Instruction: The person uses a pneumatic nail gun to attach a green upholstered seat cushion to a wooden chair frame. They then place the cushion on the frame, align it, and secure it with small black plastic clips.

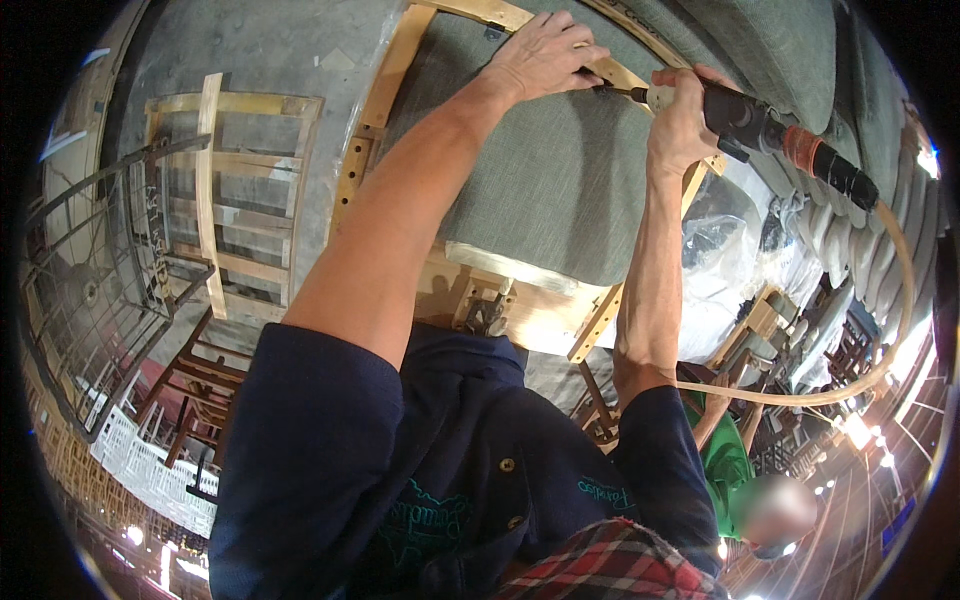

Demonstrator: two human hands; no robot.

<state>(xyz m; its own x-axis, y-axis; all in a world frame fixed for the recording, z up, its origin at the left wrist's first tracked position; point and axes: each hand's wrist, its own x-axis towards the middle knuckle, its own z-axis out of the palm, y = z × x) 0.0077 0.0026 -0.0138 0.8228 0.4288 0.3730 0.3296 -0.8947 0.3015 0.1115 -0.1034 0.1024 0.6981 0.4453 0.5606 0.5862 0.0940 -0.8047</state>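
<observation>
wooden rails (390, 80) edged the grey padded panel (550, 190) on my distant feed; the black hose-fed tool (745, 120) sat gripped in my right hand (680, 125), my left hand (545, 55) curled by its tip, whether pinching anything i couldn't tell.

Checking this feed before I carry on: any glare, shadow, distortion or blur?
Head view: lights glare at lower right; head view: shadow streaks the cushion; head view: fisheye rim, black corners; head view: co-worker's head blurred, tool fairly sharp.

Panel (560, 180) matt woven cloth; frame (393, 75) bare wood; power tool (738, 118) matt, plastic-looking; sheeting (722, 240) glossy plastic.
</observation>
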